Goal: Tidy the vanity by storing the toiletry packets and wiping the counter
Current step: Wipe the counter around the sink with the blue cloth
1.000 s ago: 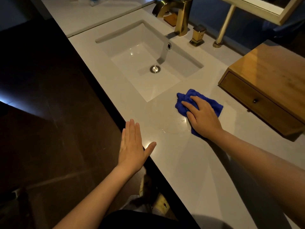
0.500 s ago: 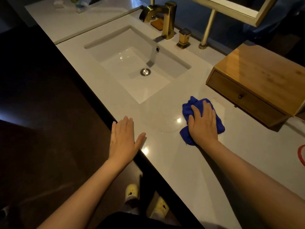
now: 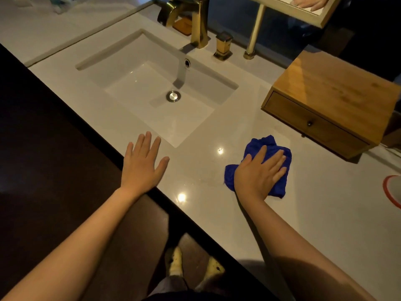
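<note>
The sink [image 3: 152,88] is sunk into the worktop [image 3: 325,213] at the left, with the tap [image 3: 198,22] behind it and a handle [image 3: 223,46] just right of the tap. Right of the sink stands a drawer box [image 3: 325,101] — its drawer front faces the near edge. Before the box, on the worktop, lies a cloth [image 3: 267,146] under the right hand [image 3: 258,170]. The left hand [image 3: 142,166] is at the near edge, before the sink's corner — well apart from the cloth.
</note>
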The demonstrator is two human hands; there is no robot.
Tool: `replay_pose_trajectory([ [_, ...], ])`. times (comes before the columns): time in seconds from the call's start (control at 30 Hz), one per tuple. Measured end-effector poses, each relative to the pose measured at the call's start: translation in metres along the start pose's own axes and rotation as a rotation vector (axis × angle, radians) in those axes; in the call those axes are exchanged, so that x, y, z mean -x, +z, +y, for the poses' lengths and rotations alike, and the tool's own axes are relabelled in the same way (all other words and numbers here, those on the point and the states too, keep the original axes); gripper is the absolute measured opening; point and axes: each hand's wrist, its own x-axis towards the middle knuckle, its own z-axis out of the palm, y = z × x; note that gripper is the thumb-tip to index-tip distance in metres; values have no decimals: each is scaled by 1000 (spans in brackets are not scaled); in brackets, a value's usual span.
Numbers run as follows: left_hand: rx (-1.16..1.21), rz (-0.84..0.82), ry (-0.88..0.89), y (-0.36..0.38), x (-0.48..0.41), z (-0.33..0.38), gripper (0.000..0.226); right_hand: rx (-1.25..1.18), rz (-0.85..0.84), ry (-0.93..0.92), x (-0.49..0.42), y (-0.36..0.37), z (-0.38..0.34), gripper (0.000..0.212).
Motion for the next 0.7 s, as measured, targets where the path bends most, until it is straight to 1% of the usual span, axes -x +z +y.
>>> replay_pose_trajectory([
  [0.2, 18, 44, 5, 1, -1, 1, 71, 30, -48, -100, -17, 2, -22, 56],
  [0.3, 15, 36, 4, 3, -2, 0, 72, 32, -65, -209, -17, 3, -27, 56],
  [0.5, 18, 53, 15, 7, -3, -5, 71, -57, -137, -480, 17, 5, -33, 54],
  [0.7, 9, 55, 25, 10, -6, -5, 69, -91, -198, -610, 50, 8, -38, 52],
])
